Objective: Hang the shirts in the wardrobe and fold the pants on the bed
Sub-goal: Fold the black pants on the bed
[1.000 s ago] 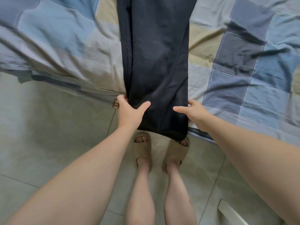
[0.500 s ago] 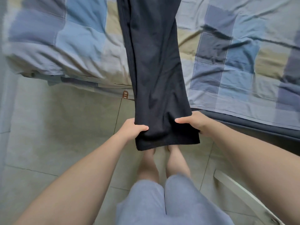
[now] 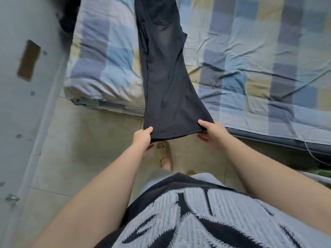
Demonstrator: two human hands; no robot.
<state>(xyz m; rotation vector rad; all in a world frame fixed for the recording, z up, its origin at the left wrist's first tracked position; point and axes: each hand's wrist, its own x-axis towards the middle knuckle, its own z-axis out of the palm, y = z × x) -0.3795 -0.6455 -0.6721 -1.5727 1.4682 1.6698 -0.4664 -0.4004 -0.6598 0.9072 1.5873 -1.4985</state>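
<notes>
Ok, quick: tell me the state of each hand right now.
Left hand: closed, pinching the hem of the dark pants.
Right hand: closed, pinching the same hem's other corner.

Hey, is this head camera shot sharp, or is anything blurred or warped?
Head view: the grey door at the left edge and its brown patch are smeared by motion blur; the black pants, left hand and right hand look fairly sharp; the wide lens bows the bed edge; light is soft, without glare.
</notes>
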